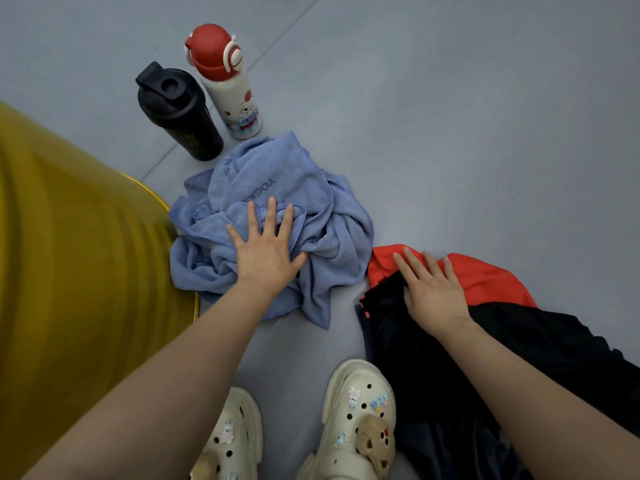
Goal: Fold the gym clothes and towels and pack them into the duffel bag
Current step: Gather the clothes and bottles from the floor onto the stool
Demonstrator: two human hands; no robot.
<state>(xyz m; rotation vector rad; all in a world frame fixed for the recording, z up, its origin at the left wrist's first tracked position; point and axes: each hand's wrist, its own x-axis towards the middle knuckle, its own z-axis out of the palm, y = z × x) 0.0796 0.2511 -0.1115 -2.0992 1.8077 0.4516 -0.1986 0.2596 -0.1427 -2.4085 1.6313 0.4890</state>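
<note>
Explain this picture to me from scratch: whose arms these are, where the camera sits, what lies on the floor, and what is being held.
No machine here: a person wears a camera on the head, looking down at their own arms and cream clogs. On the grey floor lies a crumpled blue towel; the left hand rests flat on it, fingers spread. The right hand lies flat on a black garment overlapping an orange garment. Neither hand grips anything. Behind the towel stand a black bottle and a white bottle with a red lid. The large yellow thing at left is too blurred to name.
</note>
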